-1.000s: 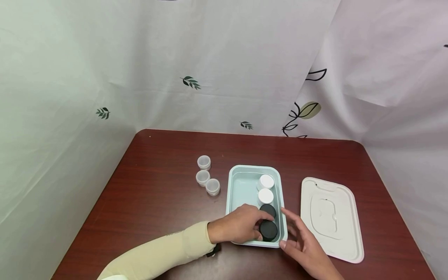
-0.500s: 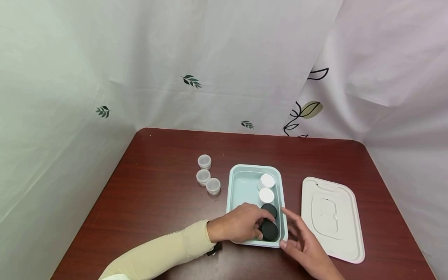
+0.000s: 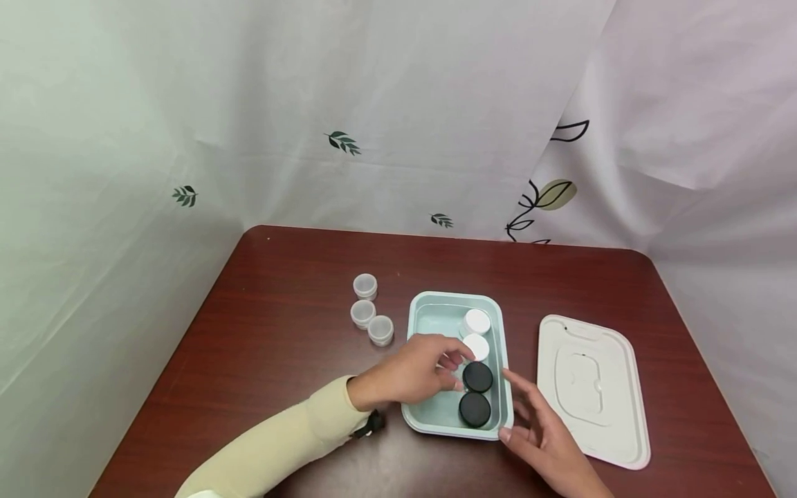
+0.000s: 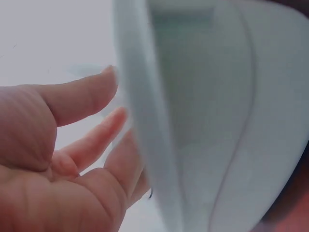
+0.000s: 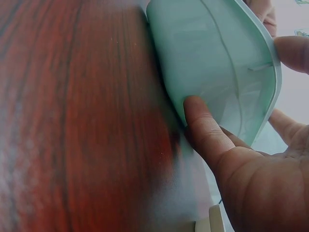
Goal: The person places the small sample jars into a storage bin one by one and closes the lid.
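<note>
Black jars (image 3: 475, 410) stand in the tub (image 3: 436, 417) just beside your left hand (image 3: 414, 371), which is loosely bent, empty; white jars (image 3: 477, 346) just past it. Your right hand (image 3: 540, 439), fingers relaxed, touches the tub's side; lid (image 3: 594, 394) lies beside it.

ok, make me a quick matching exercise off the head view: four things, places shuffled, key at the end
Things
1. translucent cups
2. black round items
3. pale flat lid
4. left hand

Places
A. lying to the right of the tray
B. partly over the tray
C. three in a cluster, left of the tray
D. inside the tray, toward its near right corner

Pairs: 1-C, 2-D, 3-A, 4-B
</note>
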The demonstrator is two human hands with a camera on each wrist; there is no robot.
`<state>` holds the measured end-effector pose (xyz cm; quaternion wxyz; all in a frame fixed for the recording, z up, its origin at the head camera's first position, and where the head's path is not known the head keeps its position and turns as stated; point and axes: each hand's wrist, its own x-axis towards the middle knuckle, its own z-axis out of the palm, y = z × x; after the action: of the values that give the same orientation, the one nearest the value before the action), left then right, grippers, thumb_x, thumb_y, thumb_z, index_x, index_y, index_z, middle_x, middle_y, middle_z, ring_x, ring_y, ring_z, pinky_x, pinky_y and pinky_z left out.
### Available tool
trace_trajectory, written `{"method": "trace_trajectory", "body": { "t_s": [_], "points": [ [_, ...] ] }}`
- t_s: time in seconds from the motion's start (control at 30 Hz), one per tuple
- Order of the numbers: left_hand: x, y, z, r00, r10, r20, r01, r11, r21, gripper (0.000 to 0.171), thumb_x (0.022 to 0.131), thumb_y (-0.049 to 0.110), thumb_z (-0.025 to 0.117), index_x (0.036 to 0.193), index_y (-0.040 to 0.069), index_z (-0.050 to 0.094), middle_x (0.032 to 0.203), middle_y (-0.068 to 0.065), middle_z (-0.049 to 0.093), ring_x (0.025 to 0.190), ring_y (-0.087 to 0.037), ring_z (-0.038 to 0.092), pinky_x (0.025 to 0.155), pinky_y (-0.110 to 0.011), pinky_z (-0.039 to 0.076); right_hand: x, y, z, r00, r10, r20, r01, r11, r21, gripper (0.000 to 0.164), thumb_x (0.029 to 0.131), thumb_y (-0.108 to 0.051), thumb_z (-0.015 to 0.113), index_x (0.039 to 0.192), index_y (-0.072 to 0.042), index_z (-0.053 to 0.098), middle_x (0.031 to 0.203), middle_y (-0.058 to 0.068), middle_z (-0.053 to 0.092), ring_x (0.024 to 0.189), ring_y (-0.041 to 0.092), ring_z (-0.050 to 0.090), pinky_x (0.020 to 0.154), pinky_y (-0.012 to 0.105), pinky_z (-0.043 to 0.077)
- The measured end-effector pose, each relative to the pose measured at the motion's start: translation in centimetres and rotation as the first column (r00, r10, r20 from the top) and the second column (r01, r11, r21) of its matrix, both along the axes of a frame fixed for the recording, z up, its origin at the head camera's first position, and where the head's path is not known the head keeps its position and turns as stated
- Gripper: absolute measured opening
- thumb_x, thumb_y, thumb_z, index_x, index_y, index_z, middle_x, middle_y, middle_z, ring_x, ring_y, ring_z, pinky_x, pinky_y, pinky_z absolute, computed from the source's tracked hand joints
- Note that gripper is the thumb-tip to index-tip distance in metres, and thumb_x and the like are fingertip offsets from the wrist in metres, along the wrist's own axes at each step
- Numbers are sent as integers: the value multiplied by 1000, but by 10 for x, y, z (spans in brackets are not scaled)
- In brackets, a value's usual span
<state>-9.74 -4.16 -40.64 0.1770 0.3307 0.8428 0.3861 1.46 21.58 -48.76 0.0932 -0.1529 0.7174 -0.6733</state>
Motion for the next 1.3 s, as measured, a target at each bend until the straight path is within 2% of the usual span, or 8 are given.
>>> {"method": "trace_trajectory", "body": {
  "t_s": [0.2,0.37,0.5,0.67,0.8,0.93,1.13,1.3],
  "points": [
    [-12,-22,12,992,107,69,-114,989,99,32,91,7,81,122,12,74,111,-4,78,105,-23,76,91,-26,59,1,1,-1,1000,4,-8,-4,1000,-10,78,100,8,60,167,-7,22,155,32,44,131,12,65,89,34,64],
    [-21,-46,18,971,212,112,-229,959,167,33,93,7,79,125,12,73,114,-7,76,109,-28,75,94,-35,60,1,2,-2,1000,-3,-4,3,1000,0,78,100,8,61,167,-8,23,156,28,44,130,11,65,88,33,64],
    [-24,-64,12,937,328,123,-346,922,174,35,93,8,80,127,12,73,117,-9,76,110,-28,74,96,-38,61,1,1,-2,1000,-10,-2,10,1000,10,78,100,7,62,166,-8,24,155,27,47,129,11,66,87,33,64],
    [-24,-82,-5,861,482,161,-506,846,169,34,91,7,81,123,12,74,118,-8,76,110,-27,75,93,-35,61,1,1,-1,1000,-13,-1,13,1000,16,78,100,7,62,166,-8,24,154,28,47,127,10,66,86,33,64],
    [-23,-94,-18,813,561,158,-583,789,194,34,89,4,83,122,7,74,117,-13,76,107,-26,76,94,-36,62,1,1,-1,1000,-22,21,22,999,23,78,100,6,63,166,-9,25,155,29,46,128,10,66,86,33,64],
    [-21,-101,-28,784,605,136,-620,757,207,35,87,3,84,121,1,73,114,-16,76,107,-29,75,96,-39,61,1,1,0,1000,-28,15,27,999,31,78,100,6,63,166,-8,25,155,29,45,128,10,66,85,33,64],
    [-17,-103,-45,735,658,164,-678,714,174,38,85,7,88,120,2,74,112,-14,77,109,-28,74,97,-39,61,1,0,0,1000,-16,-14,16,1000,14,77,100,7,62,166,-7,25,154,29,47,129,9,65,87,33,64],
    [-14,-102,-54,713,676,189,-702,691,174,39,84,8,89,118,4,74,114,-15,77,110,-28,74,97,-40,61,1,1,-2,1000,-14,-4,14,1000,2,78,99,8,63,166,-7,25,155,27,48,128,10,66,86,33,64]
  ]
}}
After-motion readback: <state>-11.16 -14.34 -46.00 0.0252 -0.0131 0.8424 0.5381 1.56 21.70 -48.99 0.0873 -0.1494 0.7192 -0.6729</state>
